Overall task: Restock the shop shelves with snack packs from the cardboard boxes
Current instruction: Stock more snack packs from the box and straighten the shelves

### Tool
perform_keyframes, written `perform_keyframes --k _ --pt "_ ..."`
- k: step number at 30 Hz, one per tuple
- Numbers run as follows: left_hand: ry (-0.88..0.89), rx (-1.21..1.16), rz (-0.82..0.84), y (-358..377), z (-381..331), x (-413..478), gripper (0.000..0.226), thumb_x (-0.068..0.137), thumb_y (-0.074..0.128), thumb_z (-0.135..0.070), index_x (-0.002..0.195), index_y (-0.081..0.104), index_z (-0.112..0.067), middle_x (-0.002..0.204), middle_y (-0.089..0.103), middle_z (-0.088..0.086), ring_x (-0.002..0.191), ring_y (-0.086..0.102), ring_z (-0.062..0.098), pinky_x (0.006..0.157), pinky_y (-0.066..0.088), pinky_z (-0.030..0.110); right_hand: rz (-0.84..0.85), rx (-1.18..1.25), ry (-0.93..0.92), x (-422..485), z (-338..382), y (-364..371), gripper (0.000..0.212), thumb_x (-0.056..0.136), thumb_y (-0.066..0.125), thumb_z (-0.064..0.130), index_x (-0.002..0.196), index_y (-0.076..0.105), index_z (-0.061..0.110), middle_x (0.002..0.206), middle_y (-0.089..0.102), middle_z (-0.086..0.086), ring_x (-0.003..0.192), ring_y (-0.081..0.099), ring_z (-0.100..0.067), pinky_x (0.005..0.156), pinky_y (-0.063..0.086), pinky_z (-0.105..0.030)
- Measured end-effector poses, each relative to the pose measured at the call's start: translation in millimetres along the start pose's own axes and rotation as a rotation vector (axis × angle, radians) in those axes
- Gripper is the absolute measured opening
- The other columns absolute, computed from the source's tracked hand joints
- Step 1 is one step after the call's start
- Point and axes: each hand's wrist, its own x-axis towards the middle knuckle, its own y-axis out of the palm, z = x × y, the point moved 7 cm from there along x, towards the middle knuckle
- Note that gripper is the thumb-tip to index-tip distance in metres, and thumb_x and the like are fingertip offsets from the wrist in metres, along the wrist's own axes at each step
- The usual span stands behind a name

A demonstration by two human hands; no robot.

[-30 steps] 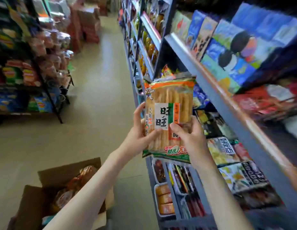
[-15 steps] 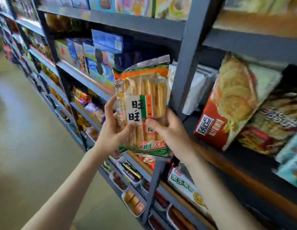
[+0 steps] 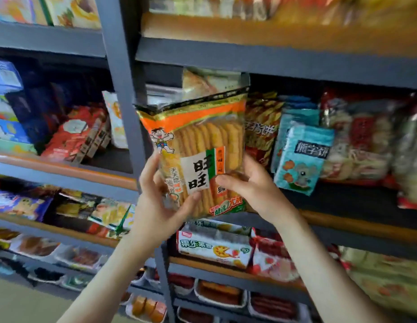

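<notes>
**Fingers (image 3: 148, 170) clamped on both sides, label facing us**

Fingers of our left hand (image 3: 156, 206) curl behind the lower left edge of the clear-fronted plastic pack of golden rice crackers with an orange top band (image 3: 202, 141), with the thumb laid across its front. Our right hand (image 3: 251, 190) mirrors this on the lower right edge, thumb on the front beside the white label. Neither hand is free. The low grip leaves the top clear to lead into the gap.

The pack sits in the centre of the frame, upright and slightly tilted. It is off the shelf, in front of the dark grey metal shelf board with an orange-brown front strip (image 3: 342, 203). We judge two hands are used because the bag is wide, slippery and full of brittle crackers; gripping both edges holds it flat.

Just right of the pack stand a red-and-yellow striped snack bag (image 3: 261, 127) and a teal foil bag with a cartoon animal (image 3: 303, 159). At its left rises the grey steel upright post (image 3: 123, 101). Behind its top edge shows a pale bag with an orange print (image 3: 209, 82), so the slot seems to lie between post and striped bag. The label faces outward, as a shop display wants. The cardboard boxes are out of the frame. Placing is not yet done, we judge; the next move calls for sliding the pack in without crushing its neighbours.
</notes>
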Motion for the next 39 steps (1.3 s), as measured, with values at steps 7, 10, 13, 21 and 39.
perform_keyframes --k 7,10,13,21,39 --pt "-0.117 -0.1 0.229 116.4 -31.2 9.1 0.085 0.079 0.061 -0.06 0.141 0.005 -0.046 0.108 0.061 -0.011 0.08 0.07 0.017 0.057 0.057 0.047 -0.323 0.008 0.096 -80.8 -11.3 -109.8 0.039 0.084 0.069 0.015 0.119 0.055 0.027 0.114 0.069 0.009 0.109 0.063 -0.008 0.096 0.048 -0.033" --pt "-0.117 -0.093 0.339 170.2 -53.9 11.4 0.085 0.077 0.055 -0.06 0.14 -0.001 -0.048 0.104 0.055 -0.026 0.075 0.068 0.012 0.057 0.056 0.045 -0.455 -0.024 0.095 -117.7 -11.0 -155.9 0.044 0.083 0.071 0.021 0.123 0.054 0.029 0.118 0.067 0.007 0.113 0.061 -0.011 0.101 0.045 -0.042" --pt "-0.084 -0.165 0.439 223.3 -81.4 13.0 0.084 0.081 0.052 -0.059 0.142 -0.006 -0.051 0.107 0.062 -0.013 0.078 0.068 0.016 0.063 0.056 0.044 -0.56 -0.024 0.087 -154.2 -8.9 -202.5 0.04 0.086 0.068 0.013 0.121 0.055 0.028 0.115 0.069 0.004 0.11 0.063 -0.012 0.1 0.047 -0.044" --pt "-0.014 -0.267 0.562 386.3 -165.4 18.0 0.084 0.09 0.062 -0.033 0.142 -0.002 -0.043 0.118 0.057 -0.028 0.101 0.064 0.003 0.084 0.054 0.031 -0.693 -0.107 0.02 -248.1 -6.3 -349.8 0.042 0.089 0.064 0.011 0.125 0.049 0.027 0.113 0.069 0.008 0.105 0.064 -0.006 0.094 0.051 -0.038" --pt "0.38 0.775 0.392 544.9 -198.1 67.3 0.073 0.087 0.038 -0.057 0.15 0.026 -0.023 0.155 0.027 0.018 0.144 0.02 0.035 0.113 0.009 0.057 -0.74 -0.542 -0.034 -271.6 -11.7 -572.9 0.108 0.075 0.079 0.006 0.151 0.005 0.029 0.148 0.017 0.003 0.121 0.03 0.018 0.113 0.026 -0.02"
